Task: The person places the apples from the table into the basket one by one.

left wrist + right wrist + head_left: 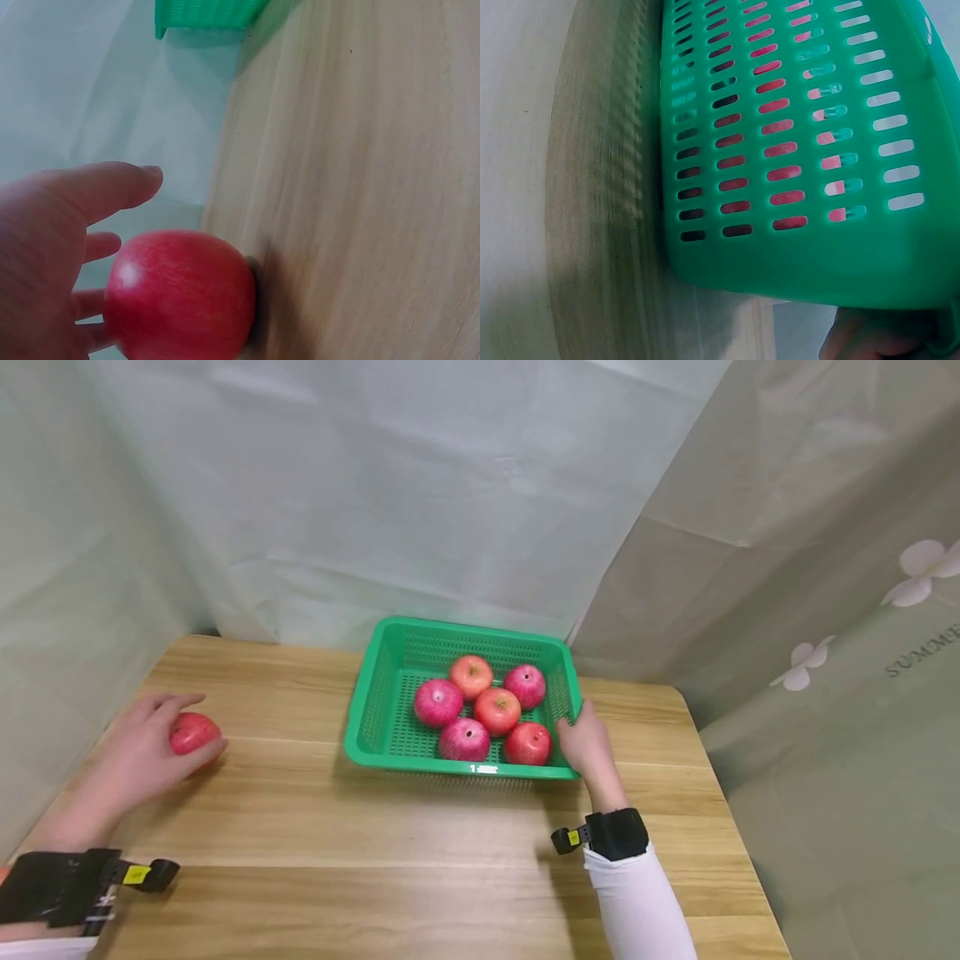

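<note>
On the left of the table a red apple (193,732) lies within the spread fingers and thumb of my left hand (146,747). In the left wrist view the thumb (124,187) stands apart from the apple (180,296), while several fingers reach behind it. My right hand (588,743) grips the right rim of a green plastic basket (393,760), its thumb over the inside of the rim. Several red and pink apples (497,710) sit in the basket, towards its right side. Through the slotted basket wall (802,259) the right wrist view shows their red colour.
The wooden table (315,852) has its back edge along a pale hanging curtain (450,485). More curtain (825,760) with white flower prints hangs at the right. A bit of a reddish thing (3,873) shows at the left frame edge, by the left wrist strap.
</note>
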`<state>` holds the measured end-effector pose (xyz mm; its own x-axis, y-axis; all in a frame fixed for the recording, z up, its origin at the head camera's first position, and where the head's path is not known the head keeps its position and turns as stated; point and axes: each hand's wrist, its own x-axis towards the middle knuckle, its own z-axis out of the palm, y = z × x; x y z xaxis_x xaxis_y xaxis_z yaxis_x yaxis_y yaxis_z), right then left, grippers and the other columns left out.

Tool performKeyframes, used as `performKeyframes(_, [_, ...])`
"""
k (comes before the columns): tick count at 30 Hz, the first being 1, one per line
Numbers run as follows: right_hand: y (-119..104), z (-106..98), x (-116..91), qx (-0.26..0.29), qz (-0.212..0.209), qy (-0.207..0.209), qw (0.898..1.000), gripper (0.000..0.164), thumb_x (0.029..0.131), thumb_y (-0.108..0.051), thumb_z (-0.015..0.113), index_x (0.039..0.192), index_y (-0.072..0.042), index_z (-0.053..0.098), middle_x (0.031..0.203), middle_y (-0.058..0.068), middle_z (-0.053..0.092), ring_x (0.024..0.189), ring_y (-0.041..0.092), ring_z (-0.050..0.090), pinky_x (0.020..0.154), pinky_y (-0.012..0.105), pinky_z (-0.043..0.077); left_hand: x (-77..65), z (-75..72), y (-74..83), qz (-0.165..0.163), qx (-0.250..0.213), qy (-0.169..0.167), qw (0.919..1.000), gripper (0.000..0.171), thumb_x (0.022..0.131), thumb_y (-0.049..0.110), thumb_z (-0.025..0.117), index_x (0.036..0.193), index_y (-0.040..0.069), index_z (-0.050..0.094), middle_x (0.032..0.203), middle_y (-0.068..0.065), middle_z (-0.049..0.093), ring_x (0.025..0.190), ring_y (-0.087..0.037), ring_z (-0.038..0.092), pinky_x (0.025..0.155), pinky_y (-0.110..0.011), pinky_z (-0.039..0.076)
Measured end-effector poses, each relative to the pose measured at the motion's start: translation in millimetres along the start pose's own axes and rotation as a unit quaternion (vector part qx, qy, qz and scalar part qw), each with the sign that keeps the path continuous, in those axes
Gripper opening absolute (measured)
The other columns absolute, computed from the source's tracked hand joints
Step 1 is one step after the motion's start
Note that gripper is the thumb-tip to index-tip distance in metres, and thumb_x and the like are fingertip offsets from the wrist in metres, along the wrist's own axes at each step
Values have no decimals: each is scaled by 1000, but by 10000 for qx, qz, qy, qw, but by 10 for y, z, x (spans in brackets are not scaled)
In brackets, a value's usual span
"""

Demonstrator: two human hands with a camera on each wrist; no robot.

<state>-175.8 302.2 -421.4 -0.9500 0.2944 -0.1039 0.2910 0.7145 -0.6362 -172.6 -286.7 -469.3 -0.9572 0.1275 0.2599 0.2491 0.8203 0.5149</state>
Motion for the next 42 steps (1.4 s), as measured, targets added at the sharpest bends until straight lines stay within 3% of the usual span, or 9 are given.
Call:
performKeyframes(7, [-17,2,-9,-48,28,0,10000,58,108,-23,51,156,6,34,135,30,60,116,42,63,90,56,57,-17,50,-19,-190,-42,-108,9998,84,84,25,91,146,-11,47,139,-45,36,114,-64,42,79,-80,50])
performKeyframes(26, [-20,-5,-20,-25,36,31,10000,58,108,-23,51,156,5,34,134,30,60,116,42,63,89,55,57,-76,79,-71,-267,1,-197,9994,83,80,21,94,144,-9,50,138,-43,37,113,-63,43,79,-82,47])
performKeyframes(33, [-14,6,-13,-73,47,-8,10000,61,108,-24,50,158,5,31,136,30,59,116,41,63,89,54,57,-80,103,-96,-477,-31,-368,9982,88,81,17,93,149,-9,44,139,-44,34,112,-65,43,81,-83,46])
performKeyframes(42, [-4,8,6,-33,37,4,10000,60,108,-24,50,158,5,31,136,30,59,117,42,63,90,55,57,-64,114,-108,-469,-184,-419,9979,89,80,10,93,149,-10,42,137,-45,35,111,-65,43,82,-84,44])
